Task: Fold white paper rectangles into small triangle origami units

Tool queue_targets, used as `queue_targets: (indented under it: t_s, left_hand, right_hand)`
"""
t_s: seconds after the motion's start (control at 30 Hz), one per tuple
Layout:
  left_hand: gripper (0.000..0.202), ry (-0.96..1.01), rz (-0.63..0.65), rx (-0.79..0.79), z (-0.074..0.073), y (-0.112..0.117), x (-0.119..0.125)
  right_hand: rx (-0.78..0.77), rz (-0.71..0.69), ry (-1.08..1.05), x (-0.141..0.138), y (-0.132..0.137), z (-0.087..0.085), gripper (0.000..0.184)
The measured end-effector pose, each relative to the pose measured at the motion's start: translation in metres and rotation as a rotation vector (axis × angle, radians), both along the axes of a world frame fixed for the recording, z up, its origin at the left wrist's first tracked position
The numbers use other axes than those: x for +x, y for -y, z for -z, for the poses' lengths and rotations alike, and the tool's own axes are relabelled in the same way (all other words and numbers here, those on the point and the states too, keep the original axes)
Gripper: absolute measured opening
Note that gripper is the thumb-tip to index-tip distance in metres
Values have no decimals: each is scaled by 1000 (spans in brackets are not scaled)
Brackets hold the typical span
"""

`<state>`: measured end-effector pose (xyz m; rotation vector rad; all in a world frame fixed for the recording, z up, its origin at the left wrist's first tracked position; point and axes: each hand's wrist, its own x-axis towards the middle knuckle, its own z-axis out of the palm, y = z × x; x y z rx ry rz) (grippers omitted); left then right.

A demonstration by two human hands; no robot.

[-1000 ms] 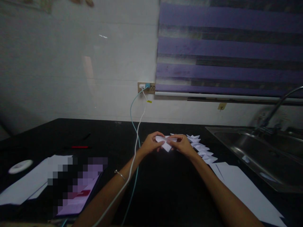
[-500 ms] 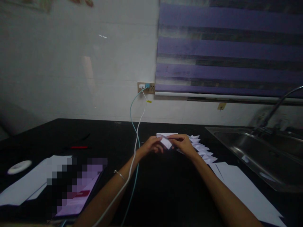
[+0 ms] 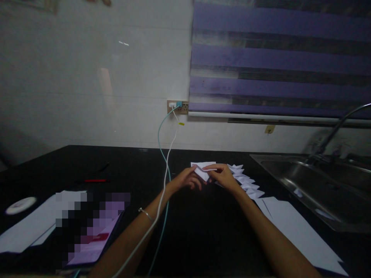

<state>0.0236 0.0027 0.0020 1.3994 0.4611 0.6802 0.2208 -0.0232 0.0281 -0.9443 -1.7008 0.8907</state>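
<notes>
Both my hands meet over the black counter (image 3: 203, 231) on a small folded piece of white paper (image 3: 203, 169). My left hand (image 3: 185, 180) pinches its lower left part with curled fingers. My right hand (image 3: 222, 175) pinches its right edge, thumb and forefinger pressed together. Just right of my hands lies a row of several folded white paper triangles (image 3: 246, 181).
White paper sheets (image 3: 292, 231) lie at the front right, and more paper (image 3: 26, 227) lies at the left beside a blurred-out screen. Two cables (image 3: 165, 170) run from a wall socket (image 3: 177, 106) across my left arm. A steel sink (image 3: 315, 185) stands at the right. A red pen (image 3: 94, 180) and tape roll (image 3: 20, 205) rest at the left.
The paper has been turned and refolded between my fingers: its point hung down a second ago, and now a flat edge sits on top. My hands stayed in place.
</notes>
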Motion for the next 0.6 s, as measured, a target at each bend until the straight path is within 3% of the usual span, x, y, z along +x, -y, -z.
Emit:
queue_targets:
  t_s: [0.1,0.27,0.47,0.6]
  left_hand:
    - [77,-22,-3,-84,-1,1,2]
    - [57,-59,-149,-9,-1,5,1]
    - [61,-29,13,-217,1,-1,-9]
    - [56,-19,59,-271,3,-4,-9]
  right_hand:
    - [12,1,28,-1,1,0,22]
    - [60,-19,100,-2,0,3,22]
    - [133,-23,163,-1,-2,4,23]
    - [187,-32,195,1,-3,4,23]
